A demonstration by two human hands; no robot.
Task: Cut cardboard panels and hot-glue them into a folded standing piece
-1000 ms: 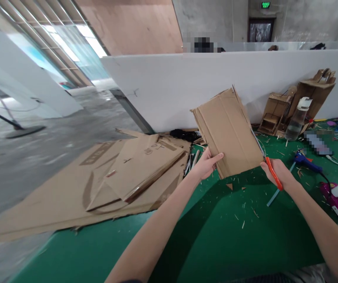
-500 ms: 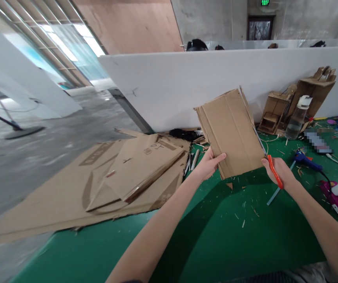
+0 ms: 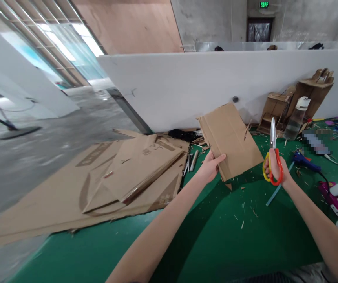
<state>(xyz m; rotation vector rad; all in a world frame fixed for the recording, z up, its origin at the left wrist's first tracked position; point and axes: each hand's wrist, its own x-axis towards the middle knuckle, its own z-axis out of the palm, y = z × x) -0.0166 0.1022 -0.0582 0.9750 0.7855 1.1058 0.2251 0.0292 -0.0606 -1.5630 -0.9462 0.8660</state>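
Observation:
My left hand (image 3: 211, 167) grips a brown cardboard piece (image 3: 229, 141) at its lower left edge, thumb on the front face. The piece is held tilted above the green table (image 3: 210, 239). To its right, my right hand (image 3: 277, 167) is closed round the red and yellow handles of a pair of scissors (image 3: 273, 135). Their blades point up, together, and stand apart from the cardboard. A glue gun (image 3: 306, 160) with a blue body lies just right of that hand, and a pale blue strip (image 3: 274, 195) lies below it.
Large flattened cardboard sheets (image 3: 127, 169) cover the table's left side, past its edge. At the back right stand a cardboard model (image 3: 310, 94) and a water bottle (image 3: 296, 118). A phone (image 3: 316, 142) and a magenta device (image 3: 336, 196) with cords lie right. Scraps litter the table.
The scissors have come away from the cardboard's right edge, and their blades now show pointing up. The cardboard has dropped slightly, and its right edge strip is no longer attached.

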